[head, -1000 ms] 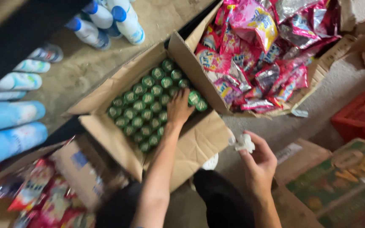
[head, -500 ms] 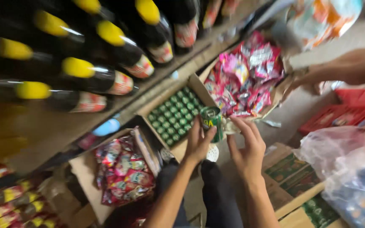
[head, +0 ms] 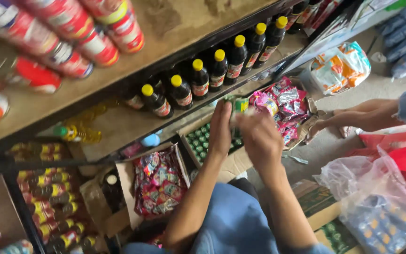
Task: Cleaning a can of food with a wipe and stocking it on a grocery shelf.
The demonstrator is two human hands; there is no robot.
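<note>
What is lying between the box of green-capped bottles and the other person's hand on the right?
In the head view, a box of pink snack packets lies between the green-capped bottles' box and that other hand.

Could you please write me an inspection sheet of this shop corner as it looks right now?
Surface: wooden shelf, partly bare, dusty.
Job's things: small green-capped bottle raised at the shelf edge; open carton of green-capped bottles below.
Clutter: boxes of pink snack packets, dark yellow-capped bottles, red cans, plastic bags.
Grippers: left hand and right hand on the small bottle, blurred.
Cables: nothing seen.
Surroundings: another person's hand at right; concrete floor.
</note>
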